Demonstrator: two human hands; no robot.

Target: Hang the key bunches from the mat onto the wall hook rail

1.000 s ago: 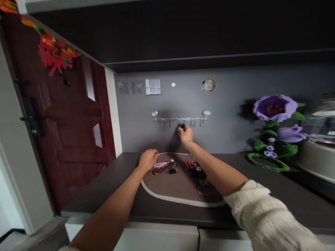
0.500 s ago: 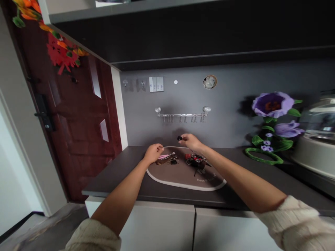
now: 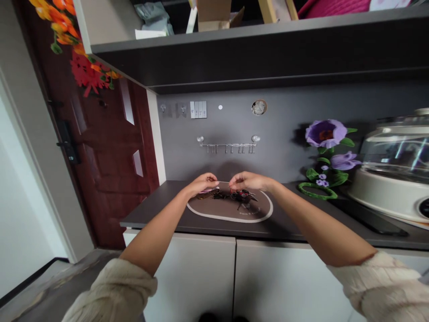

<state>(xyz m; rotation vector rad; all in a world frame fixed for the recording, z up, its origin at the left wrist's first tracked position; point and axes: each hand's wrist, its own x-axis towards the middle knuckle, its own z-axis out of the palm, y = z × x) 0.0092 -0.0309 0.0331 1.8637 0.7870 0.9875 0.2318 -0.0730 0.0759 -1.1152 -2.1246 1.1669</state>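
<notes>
A brown oval mat (image 3: 231, 213) with a white rim lies on the dark counter (image 3: 161, 203). Two bunches of keys rest on it: one with a pink strap (image 3: 214, 194) and one with red and black fobs (image 3: 244, 195). My left hand (image 3: 202, 183) hovers over the pink-strap bunch with its fingers curled down onto it. My right hand (image 3: 247, 180) is pinched just above the red bunch; what its fingers hold is too small to make out. An empty chrome hook rail (image 3: 226, 145) hangs on the grey wall above.
A dark red door (image 3: 100, 147) with paper flowers stands at the left. Purple fabric flowers (image 3: 326, 147) and a white cooker with a glass lid (image 3: 392, 174) sit at the right. White cabinet doors (image 3: 254, 281) are below the counter, a dark shelf above.
My right hand came down from the hook rail, taking a small black thing off it, to the keys on the mat. The camera has pulled back and tilted up. My left hand stayed by the pink-strap keys.
</notes>
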